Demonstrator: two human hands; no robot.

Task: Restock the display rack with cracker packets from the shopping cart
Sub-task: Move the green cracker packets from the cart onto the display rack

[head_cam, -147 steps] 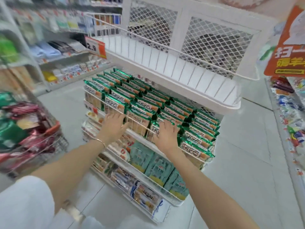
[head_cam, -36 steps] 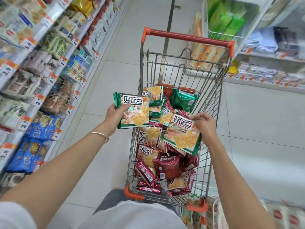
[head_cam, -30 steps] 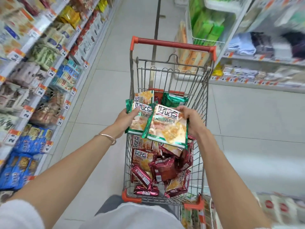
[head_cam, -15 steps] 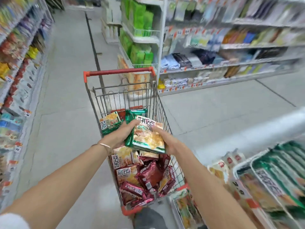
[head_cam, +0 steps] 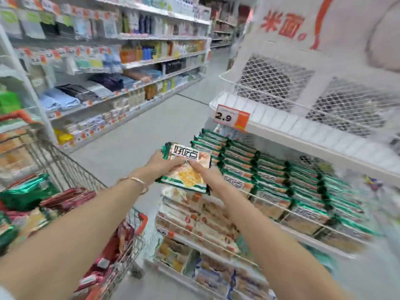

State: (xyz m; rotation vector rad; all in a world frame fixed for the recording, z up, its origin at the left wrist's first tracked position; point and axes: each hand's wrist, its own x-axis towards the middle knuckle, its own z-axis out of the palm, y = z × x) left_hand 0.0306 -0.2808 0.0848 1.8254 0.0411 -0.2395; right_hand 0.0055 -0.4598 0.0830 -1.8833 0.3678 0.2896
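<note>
Pinching cracker packets — fingers curled over top.

Three readable texts.
The cracker packet reads "好吃点"; the price tag on the display rack's upper shelf edge reads "2.9"; the sign above reads "米面".

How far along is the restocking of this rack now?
Done: rows of green packets cover the middle shelf of the display rack. In hand: the left hand and right hand together hold green cracker packets in front of that shelf. Left: red and green packets lie in the shopping cart, waiting.
</note>
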